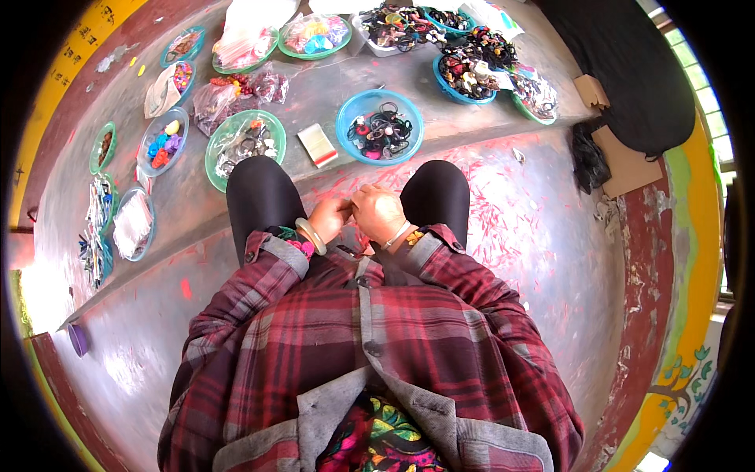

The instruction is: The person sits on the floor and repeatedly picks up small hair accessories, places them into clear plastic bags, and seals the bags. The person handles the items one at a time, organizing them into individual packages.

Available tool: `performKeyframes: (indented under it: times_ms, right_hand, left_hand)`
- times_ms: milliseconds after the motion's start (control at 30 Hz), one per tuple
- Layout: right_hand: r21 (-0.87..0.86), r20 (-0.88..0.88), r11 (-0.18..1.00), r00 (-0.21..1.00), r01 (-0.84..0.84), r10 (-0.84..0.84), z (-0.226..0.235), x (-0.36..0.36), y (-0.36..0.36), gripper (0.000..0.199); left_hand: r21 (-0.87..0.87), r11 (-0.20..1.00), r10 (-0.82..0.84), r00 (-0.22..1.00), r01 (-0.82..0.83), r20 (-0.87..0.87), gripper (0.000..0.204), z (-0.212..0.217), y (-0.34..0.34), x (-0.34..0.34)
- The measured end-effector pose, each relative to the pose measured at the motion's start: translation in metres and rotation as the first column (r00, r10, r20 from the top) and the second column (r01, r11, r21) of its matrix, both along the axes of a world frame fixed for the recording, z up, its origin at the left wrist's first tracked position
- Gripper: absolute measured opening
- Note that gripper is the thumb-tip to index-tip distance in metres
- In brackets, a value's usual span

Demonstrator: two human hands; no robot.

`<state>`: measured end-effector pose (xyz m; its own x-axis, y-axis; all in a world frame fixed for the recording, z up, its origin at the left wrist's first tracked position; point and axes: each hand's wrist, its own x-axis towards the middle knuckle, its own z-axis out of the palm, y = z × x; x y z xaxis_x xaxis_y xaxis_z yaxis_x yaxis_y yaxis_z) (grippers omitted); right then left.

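My left hand (329, 218) and my right hand (378, 213) meet in front of my lap, between my knees. The fingers of both are pinched together at the tips. Whatever lies between them is too small or too hidden to make out. Just beyond the hands, a blue basin (380, 99) holds dark hair ties with a few red and white bits. Left of it lies a small white box (317, 145) with a red edge. A green basin (281, 140) near my left knee contains clear plastic bags and dark pieces.
More basins stand along the raised ledge: a blue one with colourful pieces (163, 147), a green one with pastel items (315, 35), and a heaped blue one (465, 77). Red scraps (503, 212) litter the floor. Cardboard (629, 161) and a black bag (588, 157) lie at right.
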<state>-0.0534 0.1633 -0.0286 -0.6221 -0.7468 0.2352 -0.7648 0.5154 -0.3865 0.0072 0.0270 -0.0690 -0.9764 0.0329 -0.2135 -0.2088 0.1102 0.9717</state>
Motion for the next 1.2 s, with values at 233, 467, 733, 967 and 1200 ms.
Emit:
performKeyframes:
  times_ms: [233, 467, 733, 967, 1200]
  right_hand:
    - [-0.009, -0.017, 1.000, 1.000, -0.001, 0.001, 0.001, 0.003, -0.004, 0.008]
    - [-0.138, 0.113, 0.981, 0.986, 0.139, -0.124, 0.008, 0.002, -0.004, 0.009]
    - [-0.258, 0.811, 0.849, 0.580, 0.462, -0.069, -0.019, -0.011, -0.003, 0.007]
    - [-0.310, 0.936, 0.718, 0.331, 0.623, 0.118, -0.017, -0.018, -0.001, 0.003]
    - [-0.317, 0.329, 0.922, 0.937, 0.223, -0.114, 0.001, -0.007, -0.005, 0.009]
  left_hand:
    - [-0.134, 0.990, -0.036, 0.999, 0.034, -0.011, 0.013, -0.001, -0.005, 0.002]
    - [-0.158, 0.986, -0.060, 0.996, 0.049, -0.063, 0.018, -0.016, -0.005, -0.002]
    - [0.127, 0.989, 0.082, 0.995, -0.073, -0.063, 0.020, -0.009, -0.003, -0.003]
    - [0.583, 0.793, 0.039, 0.970, -0.175, 0.239, 0.024, -0.003, -0.010, -0.001]
    - [0.255, 0.962, 0.099, 0.995, -0.096, 0.001, 0.023, -0.009, -0.010, -0.003]
